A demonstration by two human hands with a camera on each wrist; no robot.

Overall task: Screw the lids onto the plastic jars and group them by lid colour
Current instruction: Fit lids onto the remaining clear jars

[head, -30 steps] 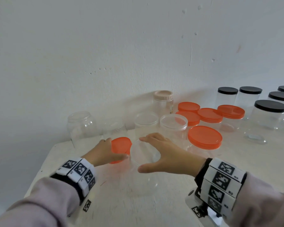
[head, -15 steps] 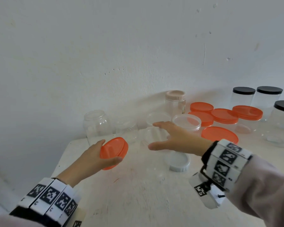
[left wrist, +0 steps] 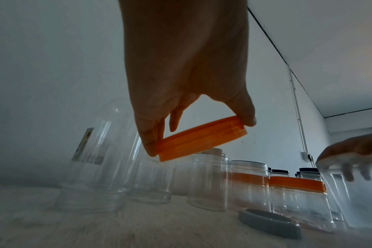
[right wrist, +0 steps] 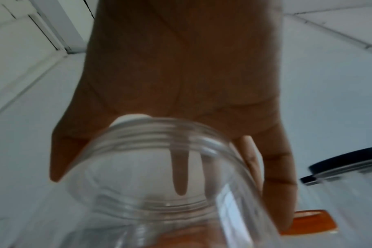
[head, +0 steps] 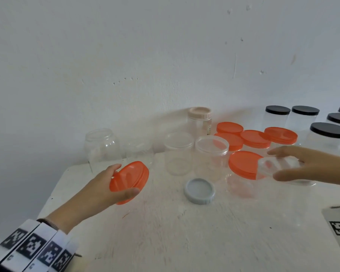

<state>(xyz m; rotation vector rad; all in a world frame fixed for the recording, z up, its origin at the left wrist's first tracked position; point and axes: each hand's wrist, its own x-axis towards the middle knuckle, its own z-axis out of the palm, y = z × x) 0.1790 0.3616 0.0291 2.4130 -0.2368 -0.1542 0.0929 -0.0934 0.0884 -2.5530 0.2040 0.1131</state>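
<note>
My left hand (head: 114,185) holds an orange lid (head: 129,182) by its rim, tilted, above the left of the table; the left wrist view shows the orange lid (left wrist: 202,140) pinched between thumb and fingers. My right hand (head: 306,165) grips an open clear jar (head: 279,167) by its mouth at the right, lifted in front of the orange-lidded jars (head: 255,138). In the right wrist view the clear jar (right wrist: 159,176) fills the frame under my palm. A grey lid (head: 199,191) lies upside down on the table between my hands.
Two open clear jars (head: 211,152) stand at centre, with a rounder clear jar (head: 101,148) at the left and a beige-lidded jar (head: 199,119) by the wall. Black-lidded jars (head: 330,134) stand at far right. The white table's (head: 165,232) left edge is close to my left arm.
My right hand has carried the clear jar rightward, away from the left hand, uncovering the grey lid on the table. The left hand still holds the orange lid.
</note>
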